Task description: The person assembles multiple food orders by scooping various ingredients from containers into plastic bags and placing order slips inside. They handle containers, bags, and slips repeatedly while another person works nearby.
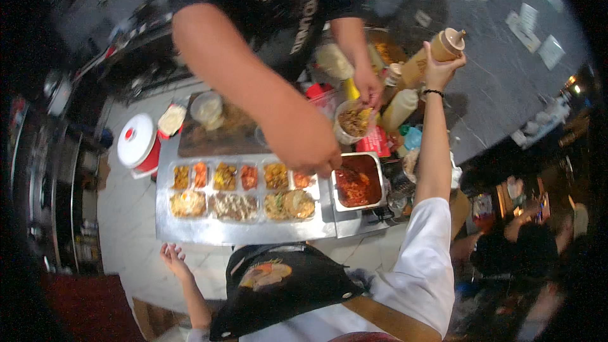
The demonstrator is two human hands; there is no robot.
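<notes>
My right hand (441,63) is stretched far out at the right, its fingers wrapped round the upper part of a squeeze bottle (415,69) with tan sauce and a pointed nozzle. The bottle leans, nozzle end up and to the right. A pale squeeze bottle (400,107) stands just nearer. My left hand (173,259) hangs beside the table's near edge, fingers loosely bent and apart, with nothing in it. On the steel table (253,233) lie several compartment trays (234,206) with rice dishes and small sides.
Across the table a person's hand (304,145) reaches to a steel pan of red sauced food (358,183). Their other hand (368,85) is at a bowl of brown crumbled food (352,121). A red pot with a white lid (137,140) stands left; a dark counter (487,88) extends right.
</notes>
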